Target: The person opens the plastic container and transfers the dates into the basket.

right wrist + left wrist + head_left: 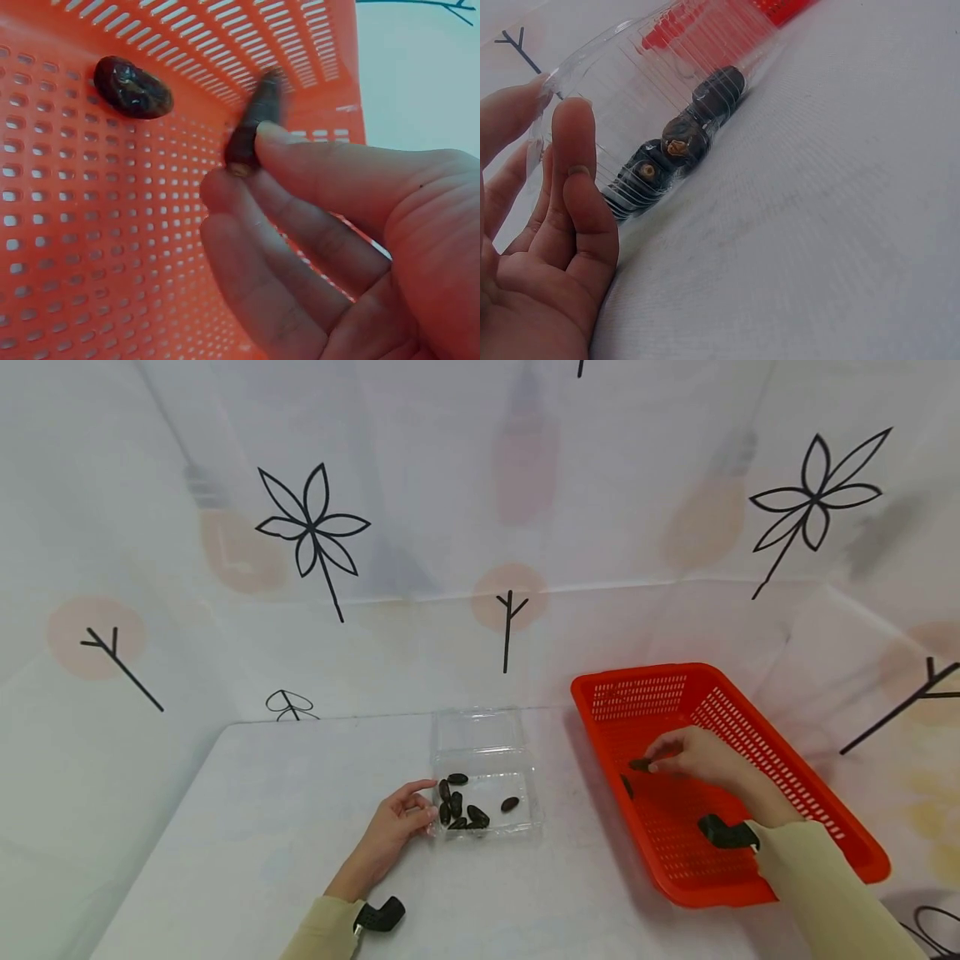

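Note:
On the table lies a clear plastic box (491, 785), its lid (477, 731) folded back. Several dark brown dates are in it, mostly along its left and front sides, with a lone date (510, 804) at the right. My left hand (393, 828) holds the box's left edge with thumb and fingers. Over the red plastic basket (637, 843), my right hand (697, 756) pinches a date (255, 127) between thumb and fingertips. Another date (133, 88) rests in the basket, close to its left wall in the head view.
The basket stands to the right of the box, with perforated walls and a raised rim. A white cloth (300, 793) covers the table. Behind it hangs a patterned curtain (420, 652). Black wrist devices (381, 914) sit at both sleeves.

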A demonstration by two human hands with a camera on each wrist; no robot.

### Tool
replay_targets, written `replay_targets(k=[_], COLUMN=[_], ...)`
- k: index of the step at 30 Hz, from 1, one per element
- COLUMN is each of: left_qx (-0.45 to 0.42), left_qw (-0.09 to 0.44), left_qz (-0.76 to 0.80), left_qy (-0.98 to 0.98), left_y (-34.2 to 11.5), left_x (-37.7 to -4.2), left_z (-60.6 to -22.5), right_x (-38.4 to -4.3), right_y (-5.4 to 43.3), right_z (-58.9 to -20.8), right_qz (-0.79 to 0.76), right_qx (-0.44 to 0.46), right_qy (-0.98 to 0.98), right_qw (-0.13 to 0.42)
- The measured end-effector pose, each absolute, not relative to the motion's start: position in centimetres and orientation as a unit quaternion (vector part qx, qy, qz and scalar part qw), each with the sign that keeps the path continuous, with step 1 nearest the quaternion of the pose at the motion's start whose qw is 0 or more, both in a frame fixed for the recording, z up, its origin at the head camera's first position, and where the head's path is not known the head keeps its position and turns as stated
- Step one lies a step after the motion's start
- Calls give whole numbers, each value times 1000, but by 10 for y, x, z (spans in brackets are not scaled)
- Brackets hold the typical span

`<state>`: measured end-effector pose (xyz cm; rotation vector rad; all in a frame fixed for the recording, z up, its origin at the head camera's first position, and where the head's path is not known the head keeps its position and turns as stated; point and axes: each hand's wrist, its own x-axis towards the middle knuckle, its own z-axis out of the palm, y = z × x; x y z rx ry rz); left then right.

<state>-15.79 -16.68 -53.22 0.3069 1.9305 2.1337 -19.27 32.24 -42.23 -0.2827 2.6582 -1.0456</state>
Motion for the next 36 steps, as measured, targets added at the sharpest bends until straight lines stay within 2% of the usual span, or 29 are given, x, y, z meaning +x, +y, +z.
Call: replay_targets(k=[9,17,29,36], left_qx=[105,96,103,99], left_qw=[125,121,111,111], left_qz=[732,732,732,732], left_qy=[661,664,664,665], left_y=[-167,-164,-164,-165], left_x=[-157,-158,-157,-156], left_z=[-532,-532,-535,-534], right_x=[-190,-187,-180,-185], right_y=[327,319,272,229], right_z=[-421,-403,-375,-374], right_qz=[-389,-408,-431,-441], right_qx=[-94,-123,-151,-161], right_qy=[905,897,887,880], right_qw=[143,114,73,75])
